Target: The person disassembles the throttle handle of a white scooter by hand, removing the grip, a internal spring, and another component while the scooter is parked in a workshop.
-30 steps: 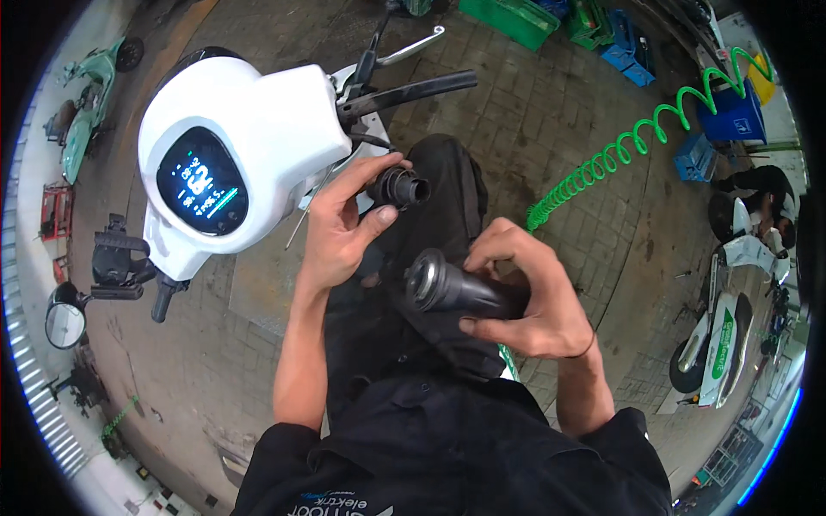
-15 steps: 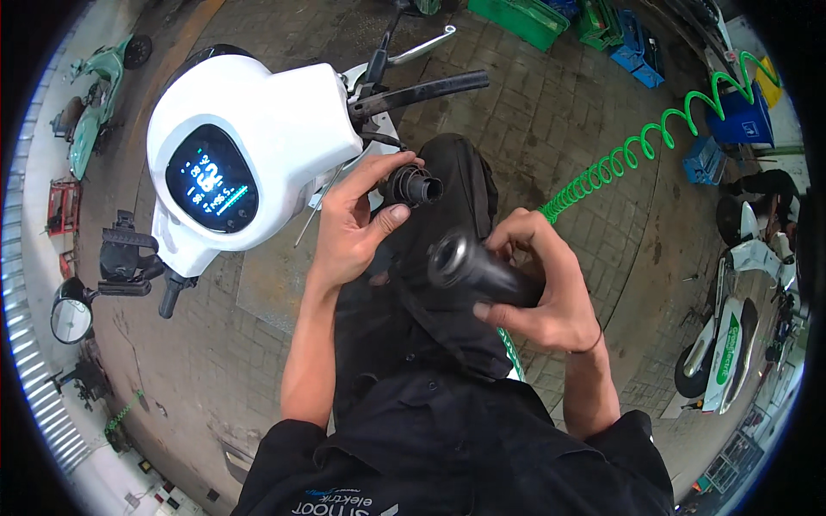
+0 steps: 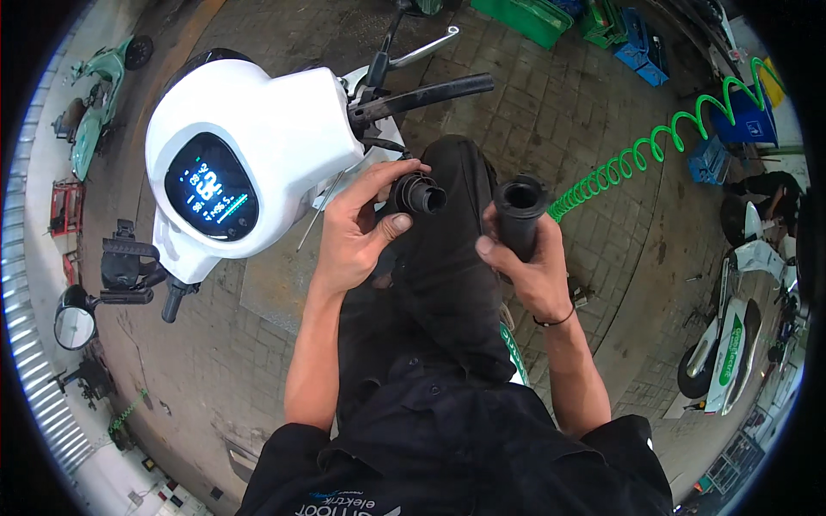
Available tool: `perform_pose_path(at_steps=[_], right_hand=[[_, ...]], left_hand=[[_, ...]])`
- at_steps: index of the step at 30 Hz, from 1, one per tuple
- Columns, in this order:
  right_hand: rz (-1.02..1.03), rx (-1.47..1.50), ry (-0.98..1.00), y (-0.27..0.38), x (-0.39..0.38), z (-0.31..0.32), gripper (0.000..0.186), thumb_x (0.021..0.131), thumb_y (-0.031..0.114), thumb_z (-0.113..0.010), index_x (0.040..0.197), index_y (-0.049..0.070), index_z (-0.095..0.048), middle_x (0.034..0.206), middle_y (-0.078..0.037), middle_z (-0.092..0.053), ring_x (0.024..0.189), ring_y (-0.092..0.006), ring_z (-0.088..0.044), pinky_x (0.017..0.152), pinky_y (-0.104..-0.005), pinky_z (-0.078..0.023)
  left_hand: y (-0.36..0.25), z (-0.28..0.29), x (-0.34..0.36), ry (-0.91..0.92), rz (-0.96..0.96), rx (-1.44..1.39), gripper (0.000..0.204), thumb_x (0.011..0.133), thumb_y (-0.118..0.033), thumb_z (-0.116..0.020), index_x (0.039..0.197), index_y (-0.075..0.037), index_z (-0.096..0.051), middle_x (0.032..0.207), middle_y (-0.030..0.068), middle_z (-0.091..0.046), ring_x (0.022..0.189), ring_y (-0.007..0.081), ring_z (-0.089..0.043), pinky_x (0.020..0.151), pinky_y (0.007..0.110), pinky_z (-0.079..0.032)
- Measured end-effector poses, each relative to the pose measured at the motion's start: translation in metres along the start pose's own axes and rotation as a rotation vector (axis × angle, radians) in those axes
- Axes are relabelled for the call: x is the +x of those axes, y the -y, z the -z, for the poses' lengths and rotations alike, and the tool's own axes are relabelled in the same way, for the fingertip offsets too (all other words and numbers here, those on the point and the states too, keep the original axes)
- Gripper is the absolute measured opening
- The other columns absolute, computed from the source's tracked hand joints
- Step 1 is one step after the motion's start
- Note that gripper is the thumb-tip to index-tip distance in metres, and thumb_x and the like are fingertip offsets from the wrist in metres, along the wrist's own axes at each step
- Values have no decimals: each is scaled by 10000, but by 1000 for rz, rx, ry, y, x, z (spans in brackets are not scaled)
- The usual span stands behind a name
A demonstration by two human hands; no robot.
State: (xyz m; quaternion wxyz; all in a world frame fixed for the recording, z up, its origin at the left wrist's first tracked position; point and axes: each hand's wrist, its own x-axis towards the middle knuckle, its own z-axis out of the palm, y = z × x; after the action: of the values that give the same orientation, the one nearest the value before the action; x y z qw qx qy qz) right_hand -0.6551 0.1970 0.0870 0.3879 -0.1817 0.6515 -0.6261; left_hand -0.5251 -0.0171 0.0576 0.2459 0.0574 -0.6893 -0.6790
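My left hand (image 3: 357, 236) is closed on a black ringed cylindrical part (image 3: 422, 193), its thumb and fingers round the side, just below the white scooter front (image 3: 292, 112) with its lit display (image 3: 211, 185). To the right, my right hand (image 3: 538, 275) grips a black hollow grip sleeve (image 3: 519, 228), held nearly upright with its flanged open end up. The two pieces are apart, over my dark-trousered leg (image 3: 443, 267). Above them, a bare black handlebar end (image 3: 447, 86) and a silver lever (image 3: 422, 53) stick out.
A green coiled hose (image 3: 654, 142) stretches to the upper right. Green crates (image 3: 525, 17) and blue toolboxes (image 3: 641, 52) line the back. At the right a person (image 3: 770, 185) is beside a white scooter (image 3: 731, 344). A mint scooter (image 3: 95, 107) stands at the left, near a red rack (image 3: 67, 208).
My right hand has turned the grip sleeve from lying sideways to nearly upright and raised it closer to my left hand, which has shifted slightly right with its part.
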Motion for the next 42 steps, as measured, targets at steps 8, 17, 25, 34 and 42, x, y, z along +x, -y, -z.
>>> perform_pose_path(at_steps=[8, 17, 25, 34, 42], right_hand=[[530, -189, 3, 18, 43, -29, 474, 767, 21, -877, 1202, 5, -689, 1122, -93, -736, 1055, -211, -712, 943, -345, -544], [558, -209, 62, 4, 60, -38, 496, 745, 64, -946, 1185, 20, -723, 1142, -78, -766, 1055, -192, -726, 944, -347, -567], [582, -109, 36, -1, 56, -30, 499, 766, 70, -944, 1190, -14, -695, 1183, -87, -753, 1068, -164, -684, 934, -320, -546], [261, 312, 16, 6, 37, -24, 507, 843, 29, -847, 1311, -20, -655, 1164, -120, -720, 974, -156, -696, 670, -262, -574], [197, 614, 158, 4, 35, -20, 463, 948, 147, -746, 1348, -32, -598, 1233, -194, -703, 1012, -224, -745, 570, -257, -546]], left_hand=[[-1, -1, 2, -8, 91, -135, 583, 994, -233, -760, 1470, 53, -580, 1358, 163, -680, 1282, 230, -622, 1111, 374, -478], [4, 1, 1, -51, 94, -174, 564, 978, -226, -787, 1430, 56, -604, 1309, 102, -661, 1209, 189, -620, 1047, 332, -484], [1, -3, 7, -52, 33, -109, 605, 915, -244, -848, 1395, 53, -631, 1292, 120, -657, 1188, 202, -604, 1047, 335, -464], [6, -1, 3, -42, -9, -37, 494, 987, -207, -758, 1393, 46, -633, 1314, 142, -638, 1209, 228, -609, 1050, 363, -483], [-8, -9, 3, -48, 67, -148, 378, 979, -26, -548, 1335, 55, -645, 1329, 150, -552, 1165, 237, -600, 1026, 363, -490]])
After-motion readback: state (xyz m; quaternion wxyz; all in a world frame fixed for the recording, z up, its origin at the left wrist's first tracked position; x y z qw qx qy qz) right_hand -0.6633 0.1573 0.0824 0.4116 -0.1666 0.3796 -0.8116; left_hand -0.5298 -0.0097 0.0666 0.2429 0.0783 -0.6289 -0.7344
